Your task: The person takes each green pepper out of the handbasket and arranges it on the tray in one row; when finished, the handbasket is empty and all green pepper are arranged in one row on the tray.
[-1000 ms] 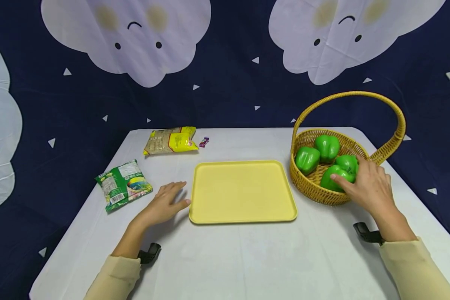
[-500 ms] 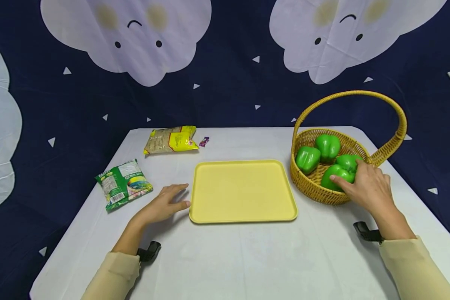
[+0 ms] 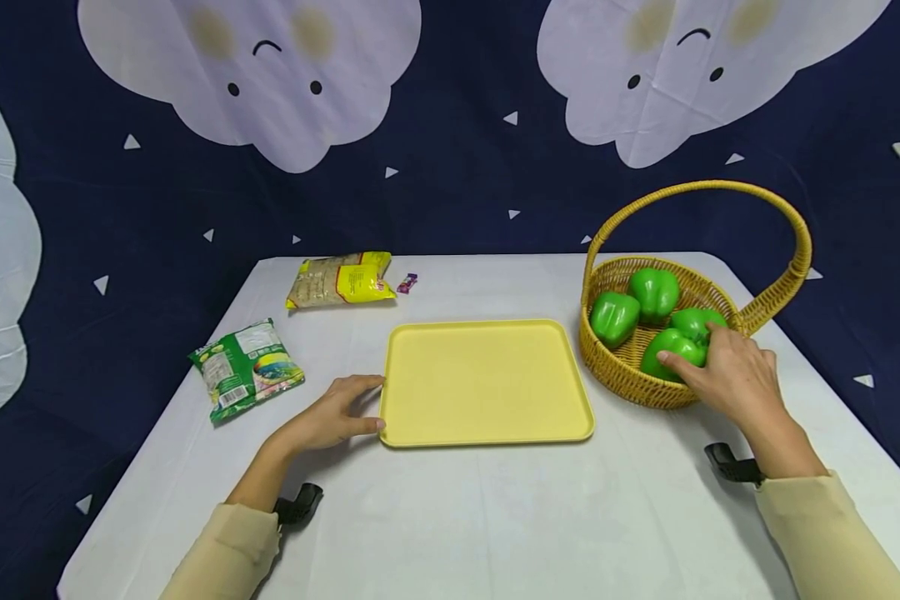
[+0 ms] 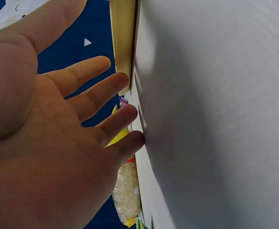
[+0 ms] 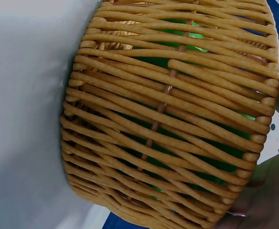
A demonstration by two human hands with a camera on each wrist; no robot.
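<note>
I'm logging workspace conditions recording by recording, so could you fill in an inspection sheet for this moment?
Surface: white tabletop, lightly creased.
Job's things: yellow tray flat in the middle; wicker basket upright to its right, with four green peppers inside.
Clutter: green packet left of the tray; yellow bag and small purple wrapper behind.
Grippers: left hand, fingers relaxed, at the tray's left edge; right hand over the basket rim, thumb against the nearest pepper, firmness of grip unclear.
Cables: nothing seen.
Surroundings: dark blue backdrop with pale clouds and small white triangles.
</note>
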